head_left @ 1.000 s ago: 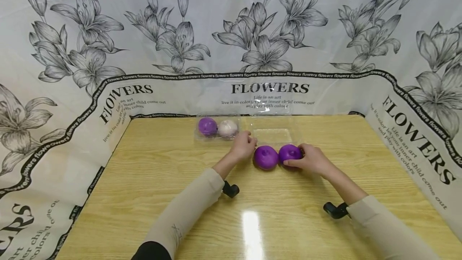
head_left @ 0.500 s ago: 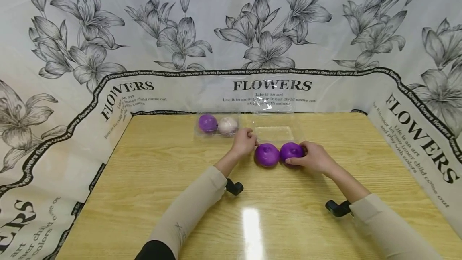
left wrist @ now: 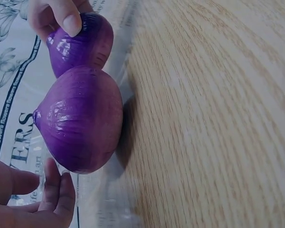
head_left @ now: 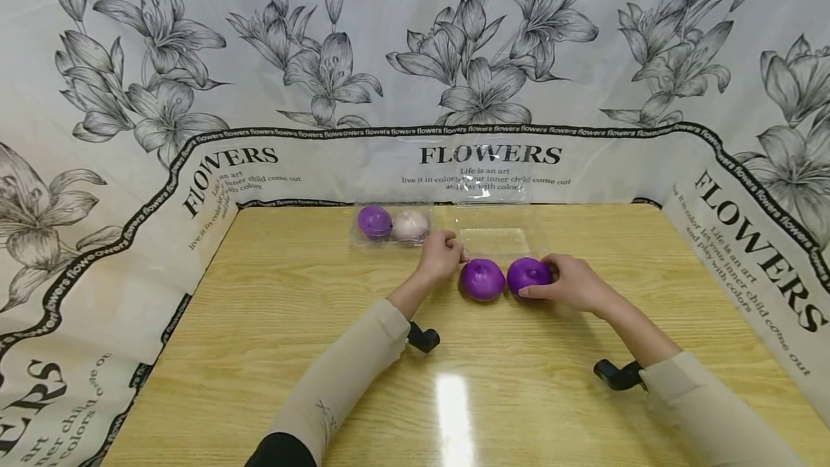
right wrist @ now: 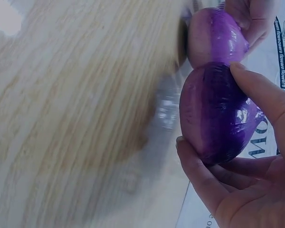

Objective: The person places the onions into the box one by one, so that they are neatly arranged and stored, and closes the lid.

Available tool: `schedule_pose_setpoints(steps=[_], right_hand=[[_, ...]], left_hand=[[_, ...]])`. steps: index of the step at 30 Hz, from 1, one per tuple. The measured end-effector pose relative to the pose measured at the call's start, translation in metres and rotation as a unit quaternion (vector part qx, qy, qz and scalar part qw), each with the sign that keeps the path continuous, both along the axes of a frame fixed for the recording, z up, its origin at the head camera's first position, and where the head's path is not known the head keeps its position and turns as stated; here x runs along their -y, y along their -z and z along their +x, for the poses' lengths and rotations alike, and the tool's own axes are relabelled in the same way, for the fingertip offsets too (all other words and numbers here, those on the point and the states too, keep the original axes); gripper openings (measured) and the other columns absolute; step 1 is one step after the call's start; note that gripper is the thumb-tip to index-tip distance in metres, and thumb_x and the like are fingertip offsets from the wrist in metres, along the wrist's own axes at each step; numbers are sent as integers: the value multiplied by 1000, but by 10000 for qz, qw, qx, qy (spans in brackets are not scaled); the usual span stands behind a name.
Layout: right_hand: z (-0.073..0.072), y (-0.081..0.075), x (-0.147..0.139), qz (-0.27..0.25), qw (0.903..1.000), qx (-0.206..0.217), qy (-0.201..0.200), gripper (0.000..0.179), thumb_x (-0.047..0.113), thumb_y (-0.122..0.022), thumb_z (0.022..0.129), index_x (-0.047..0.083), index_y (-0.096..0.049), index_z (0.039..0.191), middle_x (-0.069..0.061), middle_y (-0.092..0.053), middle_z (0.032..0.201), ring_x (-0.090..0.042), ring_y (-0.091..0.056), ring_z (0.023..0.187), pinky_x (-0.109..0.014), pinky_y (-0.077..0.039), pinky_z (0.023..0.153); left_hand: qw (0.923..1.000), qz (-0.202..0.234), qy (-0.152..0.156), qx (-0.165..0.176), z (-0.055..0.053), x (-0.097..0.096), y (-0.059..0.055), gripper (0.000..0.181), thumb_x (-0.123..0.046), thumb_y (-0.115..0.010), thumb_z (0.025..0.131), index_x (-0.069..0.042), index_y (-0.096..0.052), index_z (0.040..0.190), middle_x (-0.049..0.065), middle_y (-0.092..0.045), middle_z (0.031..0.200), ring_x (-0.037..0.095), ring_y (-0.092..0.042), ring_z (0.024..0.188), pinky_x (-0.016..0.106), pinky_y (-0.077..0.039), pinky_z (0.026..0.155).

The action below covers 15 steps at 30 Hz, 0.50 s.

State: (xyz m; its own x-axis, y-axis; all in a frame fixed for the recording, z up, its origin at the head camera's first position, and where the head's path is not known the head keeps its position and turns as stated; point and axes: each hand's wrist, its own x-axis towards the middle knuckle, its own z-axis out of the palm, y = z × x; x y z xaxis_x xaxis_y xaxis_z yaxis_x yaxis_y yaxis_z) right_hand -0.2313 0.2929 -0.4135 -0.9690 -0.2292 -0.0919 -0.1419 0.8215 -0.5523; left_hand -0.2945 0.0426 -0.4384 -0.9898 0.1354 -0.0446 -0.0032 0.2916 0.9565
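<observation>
Two shiny purple onions lie side by side near the back of the table. My right hand (head_left: 577, 284) pinches the right purple onion (head_left: 527, 274) between thumb and fingers; in the right wrist view this onion (right wrist: 213, 114) sits between thumb and fingertips. By the left purple onion (head_left: 482, 279) is my left hand (head_left: 441, 256). Its thumb and fingers stand apart in the left wrist view, fingertips close to the lower side of that onion (left wrist: 83, 121); whether they touch it is unclear. A narrow gap separates the two onions in the head view.
Behind the onions stands a clear plastic box (head_left: 540, 233) with its lid raised. Left of it, another clear plastic box (head_left: 363, 242) holds a purple onion (head_left: 374, 223) and a white onion (head_left: 411, 225). A flower-printed cloth (head_left: 337, 164) rises along the wooden table's (head_left: 292, 294) back edge.
The right hand has drawn its onion slightly to the right, so a small gap shows between the two onions. The left hand stays by the left onion. The head view has shifted slightly.
</observation>
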Motion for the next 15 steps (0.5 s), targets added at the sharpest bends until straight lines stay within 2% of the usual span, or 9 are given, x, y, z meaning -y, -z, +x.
schedule_pose_setpoints(steps=[8,15], right_hand=[[1,-16,0,-47,9999,-86,-100,86,47,-85,82,-16,-54,130,-31,-65,115,-43,-65,105,-55,-60,87],[-2,-23,3,-290,9991,-284,103,81,47,-83,84,-13,-54,131,-29,-66,116,-39,-65,106,-54,-59,91]], left_hand=[[9999,130,-60,80,-2,-2,1,44,3,-52,102,14,-45,144,24,-71,107,31,-75,92,24,-63,81],[9997,162,-106,138,-2,-4,3,43,4,-52,101,14,-47,143,24,-71,107,29,-75,89,24,-64,79]])
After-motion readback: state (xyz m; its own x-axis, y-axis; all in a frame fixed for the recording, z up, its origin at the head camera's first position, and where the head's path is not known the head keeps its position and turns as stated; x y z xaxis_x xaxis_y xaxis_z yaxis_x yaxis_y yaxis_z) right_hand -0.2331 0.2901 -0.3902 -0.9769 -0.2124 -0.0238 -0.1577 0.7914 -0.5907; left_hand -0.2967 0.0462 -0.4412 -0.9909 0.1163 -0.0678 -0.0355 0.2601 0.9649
